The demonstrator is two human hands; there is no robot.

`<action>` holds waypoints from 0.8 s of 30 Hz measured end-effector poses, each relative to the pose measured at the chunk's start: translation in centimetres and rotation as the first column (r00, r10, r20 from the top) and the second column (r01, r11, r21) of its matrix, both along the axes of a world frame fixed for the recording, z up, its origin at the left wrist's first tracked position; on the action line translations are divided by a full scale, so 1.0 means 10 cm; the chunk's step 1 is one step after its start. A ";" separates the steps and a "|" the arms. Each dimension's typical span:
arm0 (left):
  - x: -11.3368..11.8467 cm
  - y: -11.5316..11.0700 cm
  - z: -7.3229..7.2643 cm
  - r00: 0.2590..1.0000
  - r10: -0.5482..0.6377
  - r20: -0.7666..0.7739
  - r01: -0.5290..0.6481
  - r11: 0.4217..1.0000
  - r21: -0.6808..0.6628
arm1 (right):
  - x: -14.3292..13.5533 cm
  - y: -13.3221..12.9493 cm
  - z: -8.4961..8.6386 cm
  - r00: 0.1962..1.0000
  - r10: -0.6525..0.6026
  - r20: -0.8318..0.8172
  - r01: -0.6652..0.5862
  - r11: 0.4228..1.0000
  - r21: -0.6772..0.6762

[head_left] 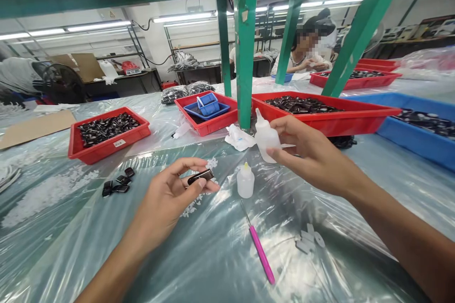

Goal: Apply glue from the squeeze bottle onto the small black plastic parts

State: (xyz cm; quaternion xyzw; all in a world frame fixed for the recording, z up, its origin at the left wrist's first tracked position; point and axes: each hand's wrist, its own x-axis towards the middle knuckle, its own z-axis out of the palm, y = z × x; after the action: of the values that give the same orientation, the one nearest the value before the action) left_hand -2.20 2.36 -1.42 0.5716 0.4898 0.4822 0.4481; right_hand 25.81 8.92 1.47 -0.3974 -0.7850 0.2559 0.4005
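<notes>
My left hand (174, 189) pinches a small glossy black plastic piece (201, 176) between thumb and fingers. Under and behind those fingers, small white bits (194, 206) lie scattered on the plastic sheet. My right hand (309, 151) has thumb and fingers at the side of a translucent white squeeze bottle (267, 141), which leans with its nozzle up to the left. A smaller white bottle with a yellow tip (245, 182) stands upright between the hands. Nearer to me lies a pick with a pink handle (262, 253). Several black pieces (121, 184) rest left of my left hand.
Red trays of black parts stand at left (106, 135) and right (320, 120). Another red tray (208, 125) holds blue baskets. A blue tray (419, 142) is far right. Green posts (245, 47) rise behind crumpled tissue (240, 137). White pieces (309, 239) lie front right; a co-worker (309, 52) sits beyond.
</notes>
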 end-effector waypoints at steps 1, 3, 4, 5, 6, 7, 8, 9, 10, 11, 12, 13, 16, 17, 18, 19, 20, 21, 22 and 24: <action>0.00 -0.01 0.00 1.000 0.004 -0.021 -0.004 1.000 0.003 | -0.01 -0.04 0.02 0.995 0.070 -0.069 -0.069 0.997 0.017; 0.02 -0.03 0.00 0.999 0.019 -0.032 -0.017 0.998 0.061 | -0.04 -0.14 0.04 0.982 0.167 -0.089 -0.161 0.985 0.066; 0.03 -0.03 0.00 0.999 0.030 -0.033 -0.026 0.994 0.108 | -0.06 -0.18 0.04 0.981 0.186 -0.061 -0.180 0.979 0.095; 0.04 -0.04 0.01 0.999 0.036 -0.032 -0.030 0.987 0.160 | -0.09 -0.22 0.04 0.981 0.192 -0.024 -0.187 0.974 0.127; 0.05 -0.04 0.01 0.999 0.038 -0.032 -0.030 0.978 0.204 | -0.11 -0.26 0.04 0.982 0.188 0.016 -0.188 0.969 0.162; 0.06 -0.04 0.02 0.999 0.039 -0.031 -0.030 0.971 0.239 | -0.13 -0.29 0.04 0.982 0.180 0.050 -0.187 0.962 0.201; 0.07 -0.04 0.03 0.999 0.042 -0.026 -0.034 0.966 0.255 | -0.14 -0.31 0.04 0.983 0.169 0.074 -0.182 0.953 0.242; 0.07 -0.04 0.03 0.999 0.043 -0.013 -0.038 0.965 0.259 | -0.15 -0.33 0.04 0.983 0.161 0.091 -0.180 0.943 0.281; 0.08 -0.04 0.04 0.999 0.043 0.005 -0.043 0.965 0.260 | -0.16 -0.34 0.04 0.983 0.155 0.103 -0.179 0.932 0.314; 0.08 -0.05 0.04 0.999 0.041 0.018 -0.045 0.965 0.258 | -0.17 -0.34 0.04 0.982 0.151 0.110 -0.180 0.924 0.339; 0.09 -0.05 0.05 0.999 0.043 0.020 -0.047 0.965 0.256 | -0.17 -0.34 0.04 0.982 0.150 0.116 -0.182 0.917 0.356; 0.09 -0.06 0.05 0.999 0.048 0.016 -0.051 0.965 0.258 | -0.17 -0.35 0.04 0.981 0.151 0.126 -0.187 0.912 0.364; 0.09 -0.07 0.06 0.998 0.057 0.009 -0.058 0.963 0.265 | -0.16 -0.35 0.02 0.980 0.134 0.148 -0.181 0.907 0.380; 0.09 -0.08 0.06 0.999 0.052 0.014 -0.054 0.962 0.268 | -0.16 -0.35 0.02 0.980 0.129 0.148 -0.178 0.906 0.383; 0.09 -0.08 0.06 0.999 0.044 0.019 -0.048 0.962 0.268 | -0.16 -0.36 0.01 0.980 0.130 0.149 -0.178 0.905 0.387; 0.09 -0.08 0.06 0.999 0.035 0.025 -0.040 0.963 0.267 | -0.16 -0.36 0.01 0.981 0.131 0.145 -0.179 0.902 0.393; 0.09 -0.08 0.06 0.999 0.027 0.029 -0.034 0.964 0.265 | -0.16 -0.36 0.02 0.981 0.134 0.140 -0.180 0.898 0.401; 0.10 -0.08 0.06 0.999 0.028 0.031 -0.035 0.965 0.262 | -0.16 -0.36 0.02 0.981 0.140 0.135 -0.184 0.894 0.409; 0.10 -0.08 0.06 0.999 0.034 0.031 -0.041 0.966 0.257 | -0.17 -0.36 0.03 0.981 0.144 0.129 -0.185 0.889 0.419; 0.11 -0.08 0.06 0.999 0.029 0.024 -0.034 0.967 0.254 | -0.17 -0.37 0.04 0.981 0.151 0.120 -0.189 0.878 0.440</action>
State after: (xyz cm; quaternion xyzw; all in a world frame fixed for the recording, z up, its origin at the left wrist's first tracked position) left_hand -1.10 1.59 -0.85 0.6118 0.4284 0.5536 0.3683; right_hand 24.10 5.26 1.84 -0.2336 -0.8704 0.0855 0.4249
